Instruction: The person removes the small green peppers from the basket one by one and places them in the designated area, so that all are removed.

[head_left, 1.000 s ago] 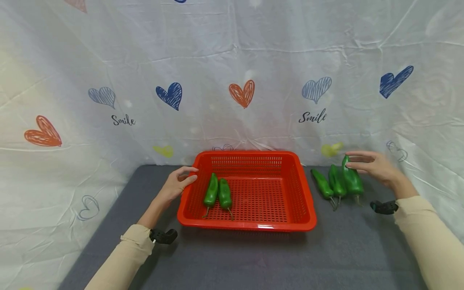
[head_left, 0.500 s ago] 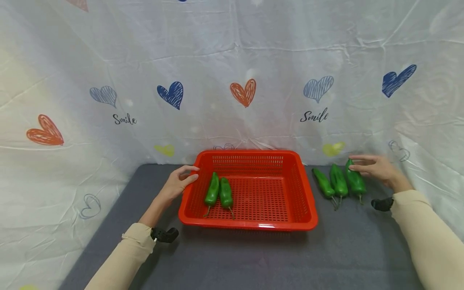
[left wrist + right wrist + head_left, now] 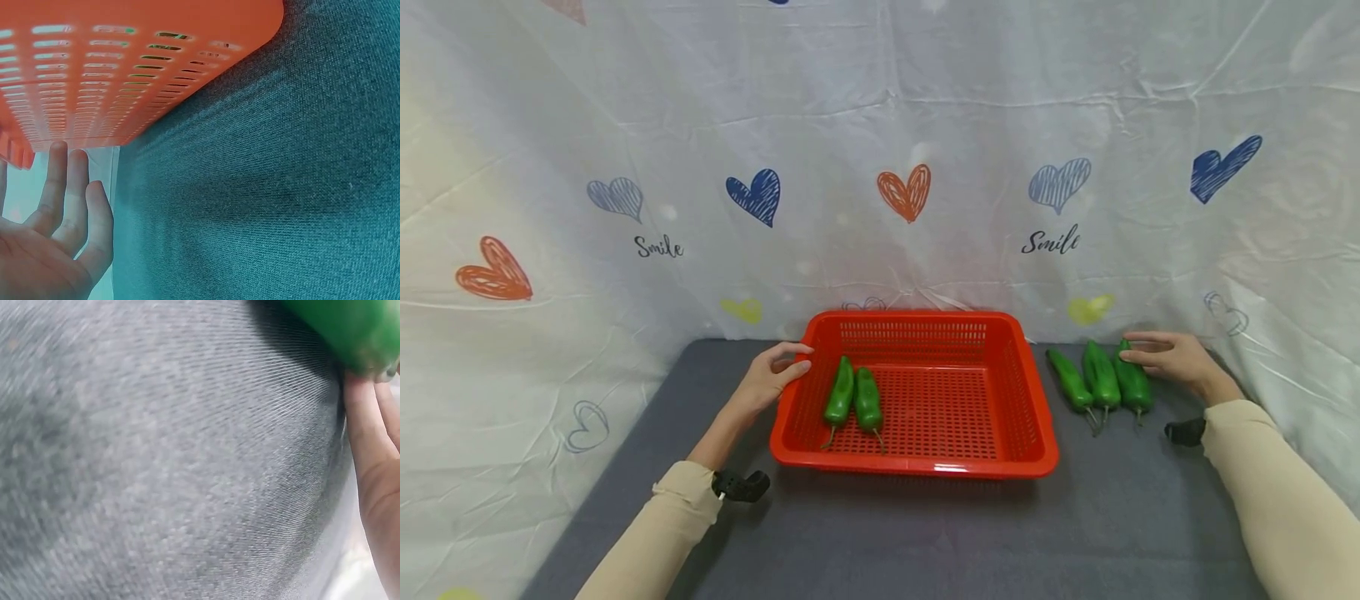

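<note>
A red plastic basket with slotted walls stands mid-table in the head view. Two green chili peppers lie side by side in its left part. My left hand is at the basket's left rim, fingers loosely extended; the left wrist view shows these fingers up against the slotted wall. At right, my right hand pinches the tip of a green chili pepper between thumb and fingers, its stem toward me. Two more green chili peppers lie just left of it.
Dark grey cloth covers the table. A white curtain printed with hearts hangs directly behind the basket and peppers. Black wrist cameras are strapped to both forearms.
The pepper in my right hand has come down and now sits close beside the middle pepper of the right row. My left hand and the basket have stayed in place.
</note>
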{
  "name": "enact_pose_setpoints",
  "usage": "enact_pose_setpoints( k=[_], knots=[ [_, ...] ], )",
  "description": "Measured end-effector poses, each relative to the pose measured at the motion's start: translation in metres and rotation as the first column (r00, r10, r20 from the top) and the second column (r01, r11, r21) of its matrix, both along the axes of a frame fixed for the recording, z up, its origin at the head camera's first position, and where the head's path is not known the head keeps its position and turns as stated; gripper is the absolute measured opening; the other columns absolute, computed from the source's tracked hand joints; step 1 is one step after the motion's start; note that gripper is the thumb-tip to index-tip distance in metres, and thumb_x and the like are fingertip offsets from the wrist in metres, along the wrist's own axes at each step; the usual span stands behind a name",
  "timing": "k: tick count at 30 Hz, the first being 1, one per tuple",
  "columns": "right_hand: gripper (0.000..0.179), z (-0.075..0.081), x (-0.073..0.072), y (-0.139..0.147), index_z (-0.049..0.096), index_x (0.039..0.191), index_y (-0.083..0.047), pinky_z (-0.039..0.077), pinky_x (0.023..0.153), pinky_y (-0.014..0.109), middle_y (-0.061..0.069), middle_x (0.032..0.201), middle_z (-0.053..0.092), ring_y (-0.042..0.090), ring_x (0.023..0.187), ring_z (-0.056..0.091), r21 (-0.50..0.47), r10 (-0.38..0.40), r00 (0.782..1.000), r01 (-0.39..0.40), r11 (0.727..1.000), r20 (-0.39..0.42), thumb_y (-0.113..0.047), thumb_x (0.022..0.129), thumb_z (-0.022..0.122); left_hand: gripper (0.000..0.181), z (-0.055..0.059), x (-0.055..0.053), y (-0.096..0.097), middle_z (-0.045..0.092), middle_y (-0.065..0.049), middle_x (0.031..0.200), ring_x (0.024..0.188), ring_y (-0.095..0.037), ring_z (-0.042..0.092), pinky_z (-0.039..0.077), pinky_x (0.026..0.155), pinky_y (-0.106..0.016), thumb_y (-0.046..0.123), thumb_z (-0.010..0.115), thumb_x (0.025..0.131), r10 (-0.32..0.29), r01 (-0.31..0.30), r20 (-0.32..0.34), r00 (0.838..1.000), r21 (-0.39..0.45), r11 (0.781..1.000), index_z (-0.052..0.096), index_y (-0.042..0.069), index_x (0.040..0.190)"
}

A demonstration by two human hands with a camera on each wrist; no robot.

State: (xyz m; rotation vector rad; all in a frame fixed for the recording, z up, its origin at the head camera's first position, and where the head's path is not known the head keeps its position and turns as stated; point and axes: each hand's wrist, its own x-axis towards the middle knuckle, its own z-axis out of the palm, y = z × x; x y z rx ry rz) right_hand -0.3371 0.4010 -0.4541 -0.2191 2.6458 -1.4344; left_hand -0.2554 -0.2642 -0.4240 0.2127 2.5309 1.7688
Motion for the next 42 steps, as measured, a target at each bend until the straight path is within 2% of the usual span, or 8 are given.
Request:
enact_pose_setpoints(
  k=[8, 13, 21, 30, 37, 42],
  knots=[
    [0.069, -0.004, 0.001, -0.001, 0.045, 0.145, 0.013, 0.056, 0.075, 0.026, 0.036, 0.134, 0.054, -0.010, 0.088, 0.059, 0.020, -0.023, 0.999, 0.024, 1.000, -0.038, -0.029, 0.098, 0.072, 0.039, 0.000, 0.000, 0.000, 0.058, -0.027, 0.130, 0.100, -0.032, 0.067, 0.059, 0.073, -0.041, 0.021, 0.065, 0.103, -0.003, 0.003, 0.006, 1.000, 0.015, 1.000, 0.058, 0.003, 0.137],
    [0.068, -0.005, 0.002, 0.000, 0.043, 0.145, 0.013, 0.056, 0.078, 0.025, 0.038, 0.138, 0.050, -0.011, 0.090, 0.057, 0.041, -0.008, 0.999, 0.010, 0.999, -0.047, -0.029, 0.100, 0.070, 0.040, 0.000, 0.000, 0.001, 0.059, -0.027, 0.130, 0.100, -0.032, 0.067, 0.059, 0.073, -0.041, 0.022, 0.065, 0.103, 0.002, -0.002, 0.008, 1.000, 0.014, 1.000, 0.058, 0.003, 0.137],
    [0.072, 0.008, 0.013, -0.003, 0.040, 0.149, 0.011, 0.056, 0.081, 0.028, 0.038, 0.142, 0.046, -0.014, 0.092, 0.053, 0.086, 0.027, 0.999, -0.024, 0.996, -0.032, -0.038, 0.102, 0.065, 0.041, 0.000, 0.001, -0.001, 0.056, -0.026, 0.135, 0.105, -0.034, 0.065, 0.059, 0.074, -0.042, 0.023, 0.065, 0.103, -0.006, 0.006, 0.002, 1.000, 0.019, 1.000, 0.057, 0.003, 0.138],
    [0.078, 0.015, 0.017, -0.004, 0.028, 0.154, 0.010, 0.056, 0.086, 0.036, 0.039, 0.146, 0.039, -0.013, 0.093, 0.053, 0.068, 0.032, 0.999, -0.033, 0.997, 0.006, -0.039, 0.103, 0.061, 0.040, 0.000, 0.000, 0.000, 0.056, -0.026, 0.134, 0.105, -0.034, 0.065, 0.059, 0.075, -0.042, 0.023, 0.065, 0.103, -0.004, 0.004, 0.003, 1.000, 0.017, 1.000, 0.057, 0.003, 0.137],
    [0.074, 0.023, 0.021, -0.010, 0.029, 0.155, 0.007, 0.055, 0.089, 0.036, 0.037, 0.146, 0.040, -0.015, 0.094, 0.052, 0.082, 0.026, 0.999, -0.022, 0.996, -0.044, -0.036, 0.104, 0.061, 0.039, -0.002, -0.001, -0.001, 0.056, -0.027, 0.134, 0.107, -0.036, 0.065, 0.059, 0.075, -0.043, 0.021, 0.065, 0.103, -0.003, 0.002, 0.005, 1.000, 0.021, 1.000, 0.057, 0.002, 0.137],
    [0.066, 0.032, 0.024, -0.021, 0.038, 0.150, 0.008, 0.055, 0.085, 0.029, 0.034, 0.142, 0.046, -0.010, 0.096, 0.057, 0.040, 0.007, 0.993, -0.002, 0.999, -0.122, -0.031, 0.103, 0.063, 0.041, -0.002, 0.000, -0.001, 0.055, -0.027, 0.136, 0.109, -0.036, 0.063, 0.059, 0.077, -0.042, 0.022, 0.065, 0.103, -0.005, 0.005, 0.005, 1.000, 0.024, 1.000, 0.057, 0.002, 0.137]
  ],
)
